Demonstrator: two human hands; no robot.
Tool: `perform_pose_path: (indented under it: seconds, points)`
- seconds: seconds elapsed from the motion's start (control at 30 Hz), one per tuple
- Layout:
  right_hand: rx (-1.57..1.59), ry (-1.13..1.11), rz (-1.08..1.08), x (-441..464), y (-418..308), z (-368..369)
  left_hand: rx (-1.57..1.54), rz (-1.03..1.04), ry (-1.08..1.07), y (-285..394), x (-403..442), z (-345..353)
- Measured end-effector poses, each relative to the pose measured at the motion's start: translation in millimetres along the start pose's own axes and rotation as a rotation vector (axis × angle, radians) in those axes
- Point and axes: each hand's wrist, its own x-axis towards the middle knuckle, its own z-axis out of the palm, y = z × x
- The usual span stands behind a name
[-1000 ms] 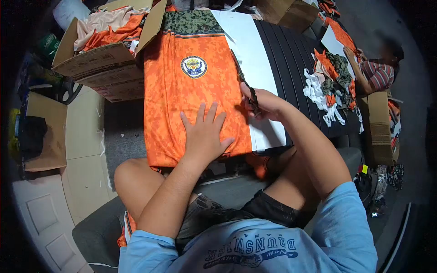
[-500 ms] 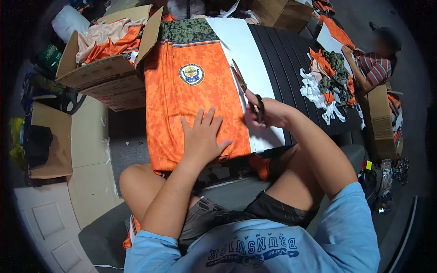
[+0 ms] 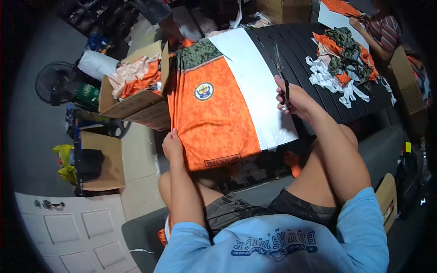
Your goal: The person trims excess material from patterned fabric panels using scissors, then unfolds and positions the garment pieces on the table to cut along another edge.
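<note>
An orange camouflage shirt (image 3: 218,109) with a round emblem and a green camouflage band lies over a white board (image 3: 246,59). At the shirt's left edge, my left hand (image 3: 173,144) has its fingers closed on the fabric. My right hand (image 3: 293,98) holds a pair of scissors (image 3: 282,77) above the board's right edge, blades pointing away from me. The scissors are apart from the shirt. A dark label strip with lettering shows near the shirt's front edge.
Fabric scraps and white strips (image 3: 337,75) are piled at the right of the black slatted table (image 3: 273,38). A cardboard box (image 3: 132,102) of cloth stands to the left. At the far right, a person in a striped shirt (image 3: 387,34) handles orange cloth on a white board.
My left hand has moved from lying flat on the shirt to gripping its left edge. The scissors have shifted right, away from the shirt. My view has turned left.
</note>
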Motion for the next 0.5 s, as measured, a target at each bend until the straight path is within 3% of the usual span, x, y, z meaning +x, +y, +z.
perform_pose_path:
  seconds: [0.13,0.23,0.47,0.5]
  points:
    - [0.099,-0.061,0.014,4.2,-1.5,-11.3,0.202,0.066,0.144,3.0,-24.3,-12.1]
    - [0.107,-0.094,-0.003,-0.9,-9.7,-18.2,0.189,0.07,0.129,6.3,-45.2,-43.4]
    - [0.016,-0.074,0.007,1.1,-16.8,-29.8,0.544,0.047,-0.028,-10.6,-65.9,-69.1]
    - [0.018,-0.076,0.005,0.7,-15.6,-26.6,0.557,0.171,0.073,-12.8,-67.7,-64.7]
